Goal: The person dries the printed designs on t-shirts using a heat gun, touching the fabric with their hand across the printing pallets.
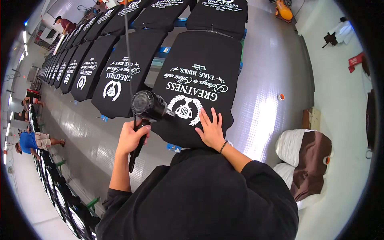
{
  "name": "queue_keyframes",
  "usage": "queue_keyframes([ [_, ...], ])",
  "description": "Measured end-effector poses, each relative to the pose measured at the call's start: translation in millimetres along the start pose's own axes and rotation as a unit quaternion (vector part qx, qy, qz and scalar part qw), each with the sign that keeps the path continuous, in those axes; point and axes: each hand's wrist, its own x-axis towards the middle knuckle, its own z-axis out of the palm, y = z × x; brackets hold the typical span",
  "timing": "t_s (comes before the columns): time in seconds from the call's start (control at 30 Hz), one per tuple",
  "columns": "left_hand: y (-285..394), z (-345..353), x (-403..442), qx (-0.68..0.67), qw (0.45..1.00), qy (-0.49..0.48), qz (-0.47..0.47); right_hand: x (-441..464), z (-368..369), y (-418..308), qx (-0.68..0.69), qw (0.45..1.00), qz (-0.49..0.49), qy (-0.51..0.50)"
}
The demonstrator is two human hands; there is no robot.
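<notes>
My left hand (pixel 132 137) is wrapped around the handle of a black hair dryer (pixel 149 105). Its nozzle points right, close over the white print of a black T-shirt (pixel 200 80) laid flat in front of me. On that shirt, beside the wreath emblem, my right hand (pixel 212 129) lies flat with its fingers stretched out. The print reads "GREATNESS" and "TAKE RISKS" and appears upside down to me. From above, a dark cord (pixel 127 44) hangs down to the dryer.
Rows of printed black T-shirts (pixel 122 66) run to the far left. A person in a blue shirt (pixel 28 143) is at another row on the left; another person (pixel 66 25) stands far back. Covered white bundles (pixel 291 147) and an orange-and-white roll (pixel 281 97) are on the right.
</notes>
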Motion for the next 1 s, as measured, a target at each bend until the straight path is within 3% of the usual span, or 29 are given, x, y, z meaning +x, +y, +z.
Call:
queue_keyframes([
  [0.07,-5,-12,7,-0.030,0.999,0.042,0.005,0,8,-9,-0.022,0.999,0.021,-0.025],
  [0.27,-2,-12,46,-0.069,0.995,-0.029,0.072,-4,17,-18,-0.050,0.998,0.035,-0.032],
  [0.43,2,13,73,-0.082,0.987,-0.093,0.098,-7,-2,-18,-0.012,0.988,0.098,0.119],
  [0.63,-4,-1,49,-0.074,0.977,-0.193,0.062,0,-3,-22,0.003,0.984,0.110,0.139],
  [0.8,-10,-41,23,-0.007,0.994,-0.089,0.063,6,20,-31,-0.056,0.991,0.113,0.040],
  [0.87,-13,-43,20,-0.043,0.997,-0.028,0.049,1,25,-28,-0.070,0.993,0.097,-0.013],
  [1.0,-2,-35,17,-0.068,0.997,-0.019,0.043,3,8,-22,-0.038,0.995,0.076,0.046],
])
